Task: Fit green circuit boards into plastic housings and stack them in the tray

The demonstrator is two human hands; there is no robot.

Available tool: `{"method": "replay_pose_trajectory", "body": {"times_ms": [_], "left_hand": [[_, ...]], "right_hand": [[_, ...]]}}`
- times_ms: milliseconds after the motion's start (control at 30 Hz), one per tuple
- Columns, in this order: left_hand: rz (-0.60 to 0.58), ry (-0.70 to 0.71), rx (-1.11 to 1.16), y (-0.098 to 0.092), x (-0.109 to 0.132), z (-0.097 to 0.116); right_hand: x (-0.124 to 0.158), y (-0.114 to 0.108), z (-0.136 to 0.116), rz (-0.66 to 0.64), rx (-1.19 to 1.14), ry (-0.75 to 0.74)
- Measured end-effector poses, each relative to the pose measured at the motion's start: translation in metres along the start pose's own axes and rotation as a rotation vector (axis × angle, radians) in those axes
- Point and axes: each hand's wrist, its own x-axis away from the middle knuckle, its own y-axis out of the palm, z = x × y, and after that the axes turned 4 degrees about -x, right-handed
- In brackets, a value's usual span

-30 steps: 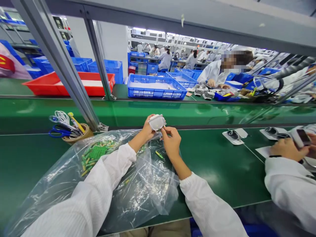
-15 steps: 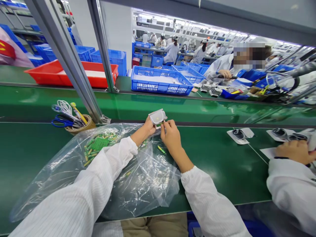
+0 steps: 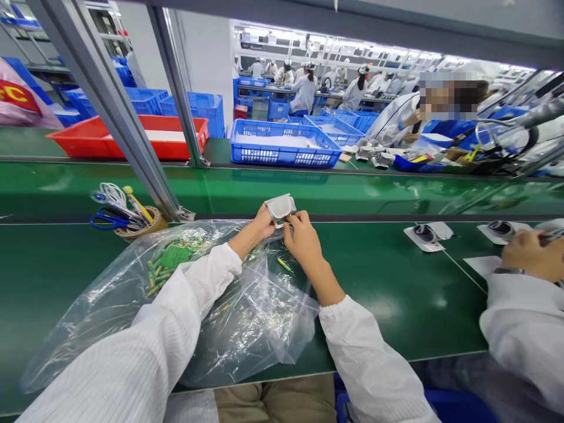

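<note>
My left hand (image 3: pixel 261 226) grips a small white plastic housing (image 3: pixel 280 207) at the far edge of the green mat. My right hand (image 3: pixel 301 238) is closed beside it, pinching a tiny part against the housing's underside; the part is too small to name. Both hands hover over a clear plastic bag (image 3: pixel 185 305) that lies under my forearms. The bag holds several small green circuit boards (image 3: pixel 176 257). One loose green piece (image 3: pixel 284 264) lies on the bag just below my right hand.
A brown cup (image 3: pixel 141 225) with blue scissors, cable and a pen stands at the left by a slanted metal post (image 3: pixel 110 111). White housings (image 3: pixel 426 236) lie at right, near a co-worker's hand (image 3: pixel 531 252). Beyond the conveyor sit a red tray (image 3: pixel 132 136) and a blue crate (image 3: pixel 284 144).
Both hands stayed at the housing with only slight finger shifts. The view shifted a little. The co-worker's hand at right moved slightly.
</note>
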Motion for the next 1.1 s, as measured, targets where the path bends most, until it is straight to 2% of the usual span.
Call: {"method": "replay_pose_trajectory", "body": {"times_ms": [100, 167, 233, 333, 400, 467, 567, 667, 733, 800, 933, 1100], "left_hand": [[-0.010, -0.023, -0.002, 0.005, 0.001, 0.007], [0.006, -0.039, 0.013, 0.008, 0.004, 0.013], [0.026, -0.048, 0.028, 0.009, 0.008, 0.018], [0.049, -0.061, 0.028, 0.011, 0.013, 0.023], [0.058, -0.077, 0.016, 0.012, 0.015, 0.024], [0.062, -0.093, -0.003, 0.012, 0.015, 0.023], [0.045, -0.105, -0.034, 0.013, 0.012, 0.021], [0.012, -0.088, -0.049, 0.014, 0.009, 0.020], [-0.002, -0.076, -0.056, 0.015, 0.009, 0.020], [-0.027, -0.073, -0.067, 0.017, 0.012, 0.018], [-0.104, -0.084, -0.064, 0.021, 0.020, 0.013], [-0.105, -0.026, -0.040, 0.019, 0.021, 0.007]], "right_hand": [[0.006, -0.015, 0.002, 0.105, -0.141, -0.098], [0.010, -0.029, 0.002, 0.068, -0.258, -0.146], [0.014, -0.039, 0.002, -0.115, -0.341, -0.155], [0.020, -0.041, 0.006, -0.445, -0.308, -0.126], [0.023, -0.037, 0.007, -0.559, -0.242, -0.114], [0.023, -0.035, 0.007, -0.592, -0.220, -0.119], [0.020, -0.037, 0.001, -0.482, -0.290, -0.143], [0.015, -0.039, -0.004, -0.192, -0.461, -0.126], [0.012, -0.034, -0.006, 0.010, -0.608, -0.026], [0.011, -0.026, -0.006, 0.137, -0.779, 0.143], [0.010, -0.006, -0.004, 0.223, -1.041, 0.421], [0.010, 0.004, -0.003, 0.259, -1.118, 0.478]]}}
